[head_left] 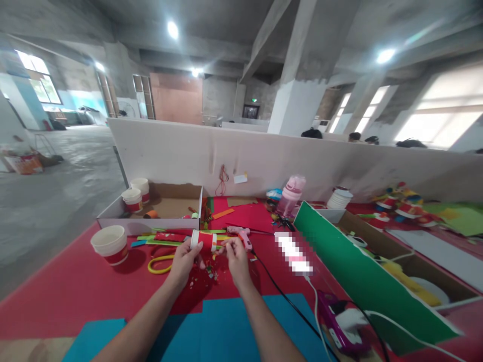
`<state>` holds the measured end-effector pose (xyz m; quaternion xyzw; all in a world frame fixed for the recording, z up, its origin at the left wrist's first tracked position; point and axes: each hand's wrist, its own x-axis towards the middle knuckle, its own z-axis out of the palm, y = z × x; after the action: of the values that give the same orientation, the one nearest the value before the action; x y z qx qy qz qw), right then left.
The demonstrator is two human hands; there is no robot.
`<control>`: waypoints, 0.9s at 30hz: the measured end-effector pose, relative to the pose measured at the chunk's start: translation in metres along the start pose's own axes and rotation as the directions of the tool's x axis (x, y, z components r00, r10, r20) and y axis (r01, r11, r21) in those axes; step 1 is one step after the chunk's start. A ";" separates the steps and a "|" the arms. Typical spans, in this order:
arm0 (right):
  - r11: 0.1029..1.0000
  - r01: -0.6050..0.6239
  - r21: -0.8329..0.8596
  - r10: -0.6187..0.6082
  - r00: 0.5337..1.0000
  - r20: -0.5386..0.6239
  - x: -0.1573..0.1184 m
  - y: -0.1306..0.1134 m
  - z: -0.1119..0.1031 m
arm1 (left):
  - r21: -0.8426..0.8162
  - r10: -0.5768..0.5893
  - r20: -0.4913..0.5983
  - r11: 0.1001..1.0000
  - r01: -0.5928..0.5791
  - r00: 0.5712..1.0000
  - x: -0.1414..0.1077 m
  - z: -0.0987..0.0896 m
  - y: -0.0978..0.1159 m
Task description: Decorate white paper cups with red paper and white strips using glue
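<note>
My left hand [184,261] is closed around a small white paper cup [207,242] with a red band, lying on its side above the table. On the cup's right, my right hand [236,259] has its fingers pinched together; what they hold, if anything, is too small to make out. Just behind the right hand lies a pink glue gun [246,238] with a black cord. Beside my left hand is a yellow looped handle [160,264]. Coloured strips [151,241] lie behind the cup, and small paper scraps [212,274] are scattered below it.
Stacked paper cups [110,243] stand at left, before an open cardboard box [171,224]. A green-sided box [362,281] is at right, near a purple power strip [337,322] with cords. A pink bottle [291,196] stands by the white partition [181,151]. Blue sheets [226,327] lie in front.
</note>
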<state>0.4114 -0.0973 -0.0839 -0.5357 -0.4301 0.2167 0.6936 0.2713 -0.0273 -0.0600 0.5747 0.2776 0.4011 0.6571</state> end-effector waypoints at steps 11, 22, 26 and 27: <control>0.883 0.296 -0.365 -0.259 0.954 0.149 -0.007 -0.015 0.001 | 0.109 0.026 0.022 0.994 -0.029 0.999 0.000 -0.002 0.001; 0.927 0.191 -0.322 -0.110 0.961 0.252 -0.012 -0.006 0.000 | -0.142 -0.032 0.052 0.989 0.039 0.998 0.002 -0.011 0.008; 0.983 0.156 -0.097 -0.131 0.965 0.227 -0.014 -0.008 0.007 | -0.325 -0.101 0.140 0.935 0.142 0.985 -0.001 -0.002 0.003; 0.982 0.167 -0.086 -0.147 0.968 0.205 -0.014 -0.010 0.007 | -0.339 -0.128 0.163 0.924 0.178 0.978 -0.002 0.000 0.001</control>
<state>0.3964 -0.1073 -0.0792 -0.5106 -0.5486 0.1909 0.6340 0.2705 -0.0289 -0.0593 0.4508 0.1995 0.3510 0.7961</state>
